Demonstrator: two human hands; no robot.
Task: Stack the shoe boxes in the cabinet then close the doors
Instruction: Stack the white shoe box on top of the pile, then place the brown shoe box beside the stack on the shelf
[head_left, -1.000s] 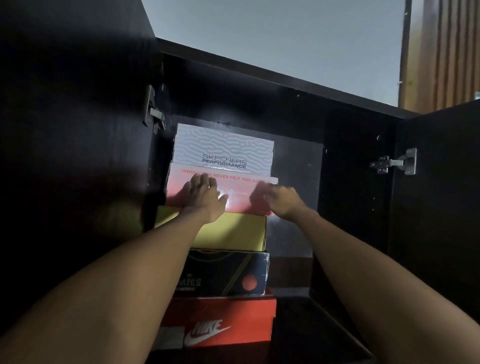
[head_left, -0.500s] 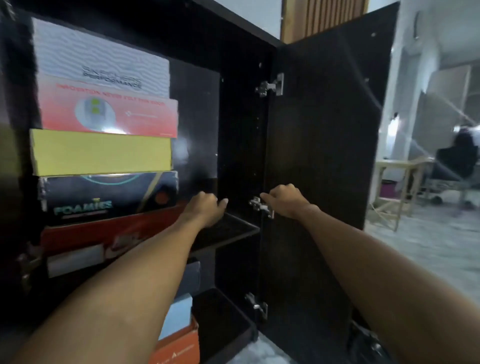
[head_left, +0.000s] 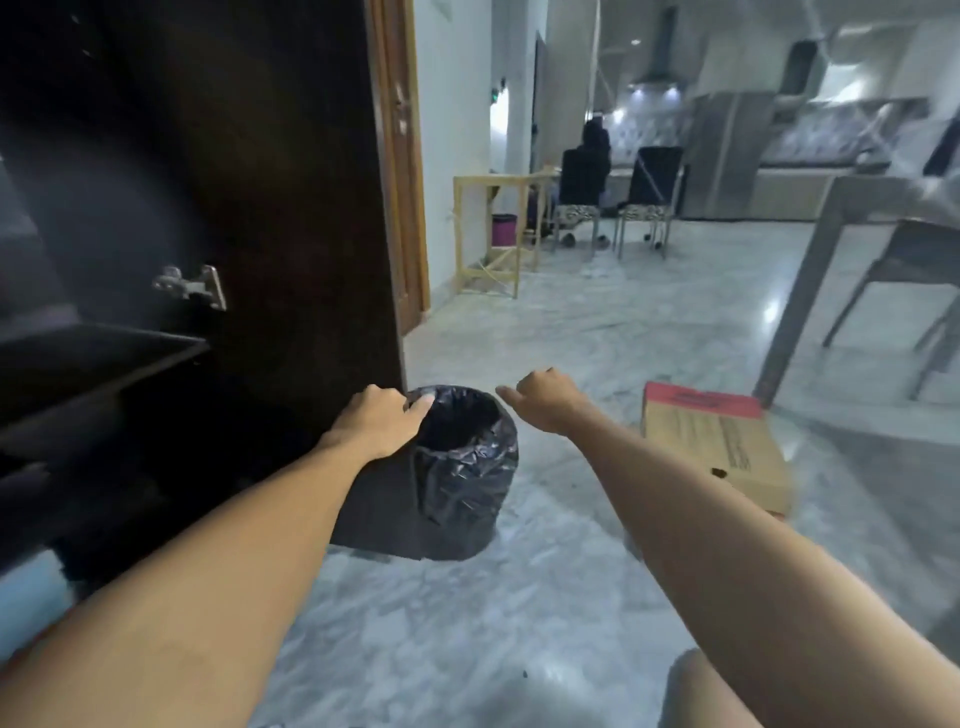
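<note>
One camera sits on the person's head. It looks forward and down, past both arms, at the open door (head_left: 291, 208) close on the left and the floor (head_left: 597, 338) far ahead.

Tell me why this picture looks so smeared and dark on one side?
Head view: the open cabinet door and shelf sit in deep shadow, detail lost; the far kitchen is streaked with motion blur; ceiling lights glare off the marble floor; straight edges bow from the wide-angle lens; both hands stay fairly sharp.
</note>
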